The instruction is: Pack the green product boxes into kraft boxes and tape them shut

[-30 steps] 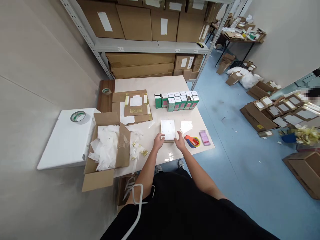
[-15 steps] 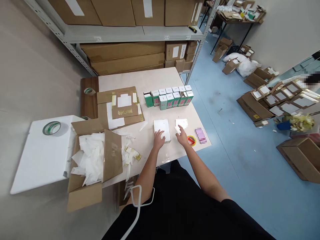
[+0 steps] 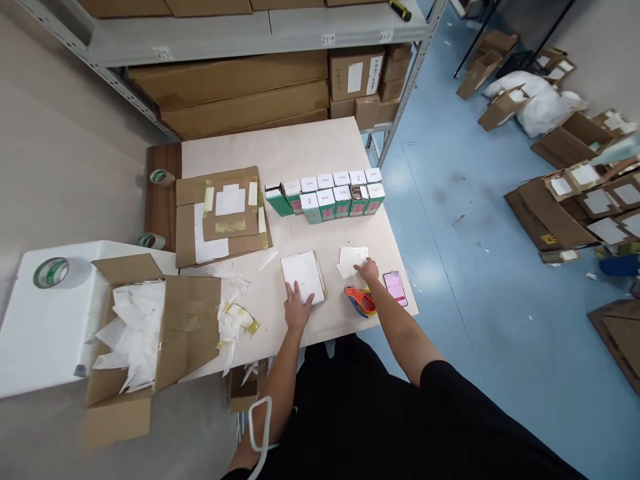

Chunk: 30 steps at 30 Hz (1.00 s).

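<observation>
My left hand (image 3: pixel 298 309) lies with spread fingers on the lower part of a flat white box (image 3: pixel 302 275), which sits a little turned on the table. To its right, several white paper slips (image 3: pixel 352 259) overlap on the tabletop. My right hand (image 3: pixel 369 270) is at their right edge, fingers curled in and closed on a slip's corner. Just below that hand lies an orange-handled tool (image 3: pixel 361 300) with a blue and yellow ring partly under it. A phone (image 3: pixel 396 288) with a pink screen rests by the table's right edge.
Behind stand two rows of green-and-white boxes (image 3: pixel 327 200). Flattened cardboard (image 3: pixel 187 230) lies at the left. An open carton (image 3: pixel 193 327) of white scraps stands at front left, tape rolls (image 3: pixel 51 273) beyond it. A metal shelf (image 3: pixel 210 40) borders the back; cartons (image 3: pixel 550 213) stand on the floor.
My view has tipped downward and shifted. The white box has turned slightly and moved left, under my left hand. My right hand's fingers have drawn in at the slips' edge. The orange-handled tool shows more.
</observation>
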Tool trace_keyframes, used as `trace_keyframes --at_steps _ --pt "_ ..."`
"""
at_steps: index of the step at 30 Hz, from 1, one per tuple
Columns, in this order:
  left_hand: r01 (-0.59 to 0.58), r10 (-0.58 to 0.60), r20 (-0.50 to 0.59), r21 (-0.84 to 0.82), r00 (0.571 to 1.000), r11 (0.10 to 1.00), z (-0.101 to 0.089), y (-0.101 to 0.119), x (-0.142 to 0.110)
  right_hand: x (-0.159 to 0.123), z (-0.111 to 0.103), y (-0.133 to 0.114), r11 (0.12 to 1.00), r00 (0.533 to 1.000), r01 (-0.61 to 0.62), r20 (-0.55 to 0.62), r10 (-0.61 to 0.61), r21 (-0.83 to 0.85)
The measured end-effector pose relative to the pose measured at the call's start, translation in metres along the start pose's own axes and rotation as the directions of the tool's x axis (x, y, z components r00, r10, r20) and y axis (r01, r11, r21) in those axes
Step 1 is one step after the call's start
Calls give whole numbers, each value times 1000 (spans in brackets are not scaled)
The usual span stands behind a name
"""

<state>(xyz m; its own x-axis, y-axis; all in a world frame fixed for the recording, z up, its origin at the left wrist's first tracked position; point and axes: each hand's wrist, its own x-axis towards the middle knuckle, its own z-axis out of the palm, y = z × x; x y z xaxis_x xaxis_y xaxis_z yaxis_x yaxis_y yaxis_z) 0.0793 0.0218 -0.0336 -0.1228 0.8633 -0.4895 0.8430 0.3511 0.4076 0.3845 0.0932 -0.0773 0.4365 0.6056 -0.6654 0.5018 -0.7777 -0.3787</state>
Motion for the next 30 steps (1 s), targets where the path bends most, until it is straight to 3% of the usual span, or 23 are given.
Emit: trace_keyframes --at_steps 6,11,15,20,23,25,27,28,30 --pt "-41 40 31 14 999 999 -1 -4 5 30 17 10 998 997 16 -81 -21 -57" --pt "82 -91 99 91 991 992 -8 4 7 35 14 17 997 993 74 -98 -72 17" --pt "129 -147 182 106 972 986 -12 8 12 26 2 18 988 984 152 -100 -148 34" --pt "94 -116 215 106 970 990 -19 1 20 6 -20 17 951 938 307 -179 -296 37" --pt "134 -165 183 169 969 976 -25 10 22 -7 -31 16 930 926 348 -202 -320 118" --pt "152 -177 99 214 979 965 -28 30 25 -16 -37 15 913 925 362 -192 -327 188" --pt "71 -74 6 199 997 977 -28 60 29 -26 -42 15 884 918 390 -185 -351 258" --pt "-60 61 -6 155 998 986 -27 78 32 -31 -44 14 864 911 410 -186 -369 293" --pt "-329 329 9 52 944 943 -23 113 38 -40 -51 14 818 893 450 -186 -410 358"
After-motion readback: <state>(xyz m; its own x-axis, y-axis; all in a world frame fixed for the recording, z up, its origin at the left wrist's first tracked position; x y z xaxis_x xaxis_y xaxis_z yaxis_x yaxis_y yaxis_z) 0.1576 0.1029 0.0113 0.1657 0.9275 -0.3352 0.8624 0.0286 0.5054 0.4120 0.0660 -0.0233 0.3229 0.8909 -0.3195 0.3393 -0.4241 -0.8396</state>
